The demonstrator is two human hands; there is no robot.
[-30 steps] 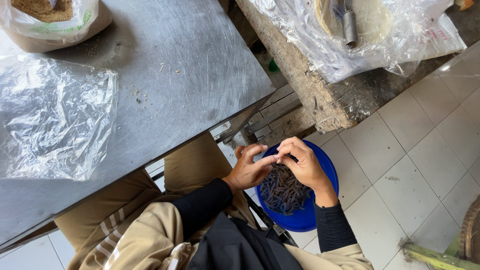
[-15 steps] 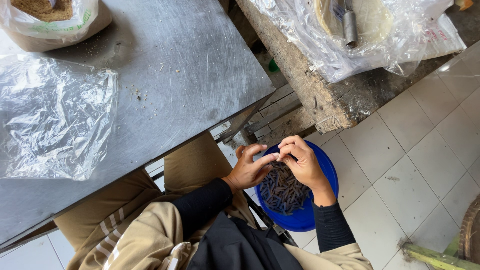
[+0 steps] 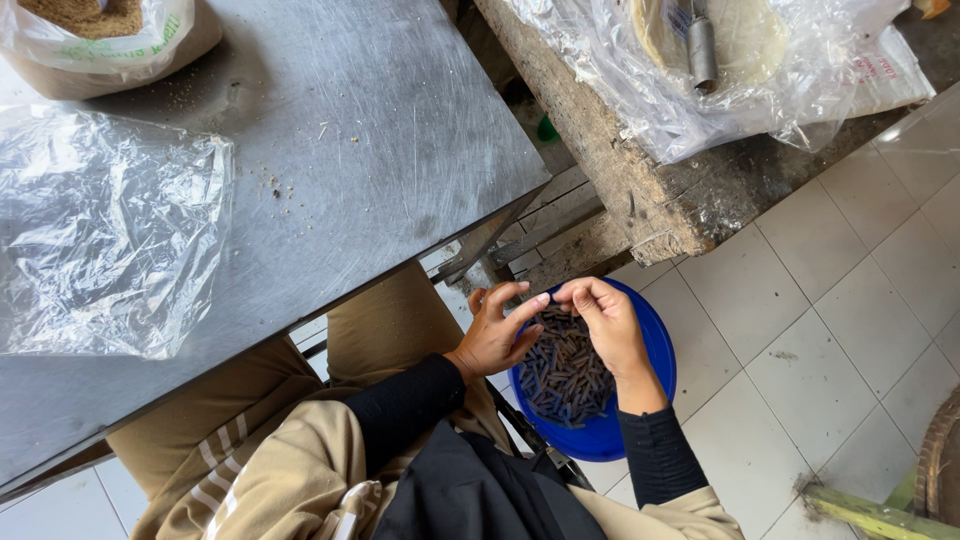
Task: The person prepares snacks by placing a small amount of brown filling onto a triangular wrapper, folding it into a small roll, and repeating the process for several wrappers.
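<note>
At lower centre, left hand [image 3: 497, 335] and right hand [image 3: 605, 325] pinch together over a blue bowl [image 3: 655, 375] of dark sticks [image 3: 565, 375]; what the fingertips grasp is unclear.

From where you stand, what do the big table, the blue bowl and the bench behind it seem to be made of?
The table looks like sheet metal, probably steel: dull grey sheen, fine scratches. The blue bowl under both hands looks like plastic: even colour, smooth glossy rim. The bench seems to be rough old wood: cracked, weathered grain.
</note>
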